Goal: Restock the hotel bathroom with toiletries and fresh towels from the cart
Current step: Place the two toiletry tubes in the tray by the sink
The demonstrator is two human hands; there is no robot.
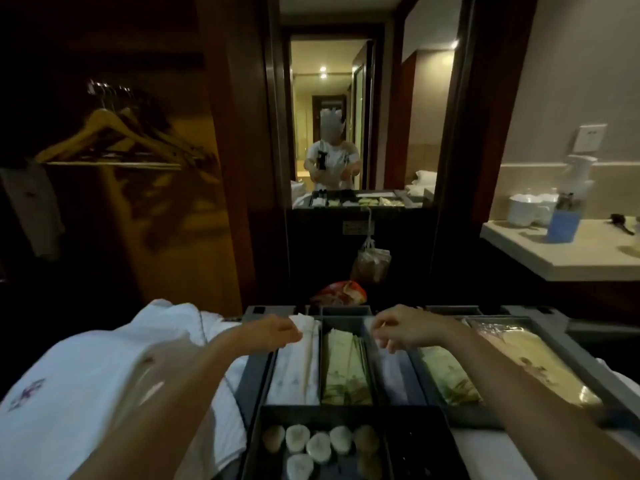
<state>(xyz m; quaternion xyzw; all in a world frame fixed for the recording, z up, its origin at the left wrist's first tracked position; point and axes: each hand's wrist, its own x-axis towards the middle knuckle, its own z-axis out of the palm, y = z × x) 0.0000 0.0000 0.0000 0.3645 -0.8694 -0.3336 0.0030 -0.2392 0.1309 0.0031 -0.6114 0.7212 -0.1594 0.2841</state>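
A grey cart tray (540,344) with several compartments stands right in front of me. My left hand (273,332) reaches over its far left compartment and pinches the top of a white packet (301,362) there. My right hand (398,327) hovers over the middle compartments with fingers curled; whether it holds a thin item is unclear. Green sachets (344,368) fill the compartment between my hands, and more green sachets (450,375) lie further right. Folded white towels (90,375) lie on the cart's left side.
A near tray holds several small round soaps (318,445). Plastic-wrapped yellow packs (533,362) fill the right compartment. The bathroom counter (571,258) with white cups (523,209) and a blue box is at right. A mirror ahead, an open wardrobe with hangers (110,140) at left.
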